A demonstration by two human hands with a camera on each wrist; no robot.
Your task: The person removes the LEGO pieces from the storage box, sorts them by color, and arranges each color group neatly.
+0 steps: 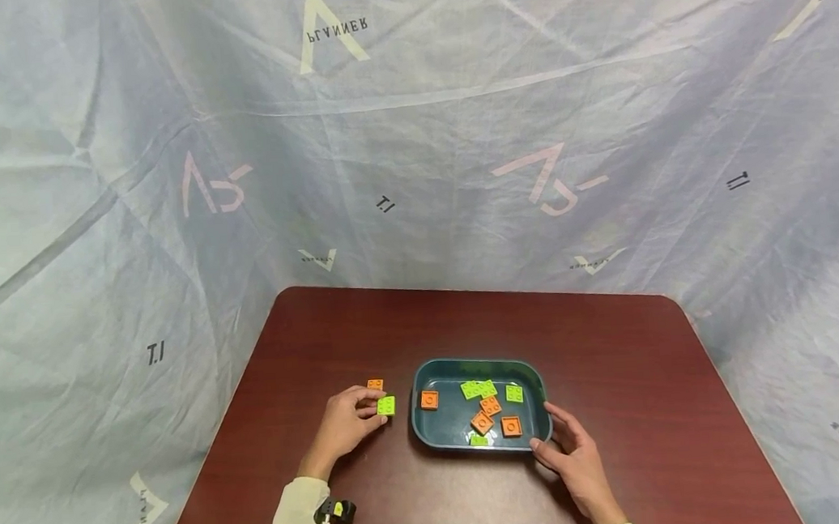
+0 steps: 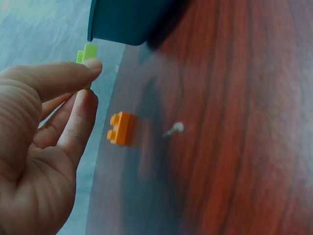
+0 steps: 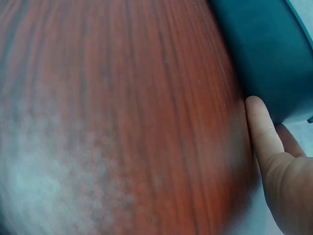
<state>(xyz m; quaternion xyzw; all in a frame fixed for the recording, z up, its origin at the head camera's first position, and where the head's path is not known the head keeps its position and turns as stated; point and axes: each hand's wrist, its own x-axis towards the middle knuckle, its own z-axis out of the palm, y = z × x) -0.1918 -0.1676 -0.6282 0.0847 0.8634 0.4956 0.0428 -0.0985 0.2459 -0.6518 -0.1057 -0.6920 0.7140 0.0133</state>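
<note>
My left hand [image 1: 348, 420] pinches a lime-green toy building brick [image 1: 386, 406] between thumb and fingertips, left of the dark teal tray [image 1: 476, 449]. In the left wrist view that green brick [image 2: 90, 52] shows just past the thumb tip, below the tray's wall. An orange brick [image 1: 375, 384] lies on the table beyond the left fingers. My right hand [image 1: 573, 456] holds the tray's near right corner, thumb along the front and fingers at the right side. In the right wrist view the thumb [image 3: 264, 128] lies against the tray's outer wall.
Several green and orange bricks lie scattered inside the tray, among them an orange brick [image 1: 429, 400] at its left end. The dark red wooden table [image 1: 632, 377] has rounded far corners. A printed grey sheet [image 1: 410, 133] hangs behind and around it.
</note>
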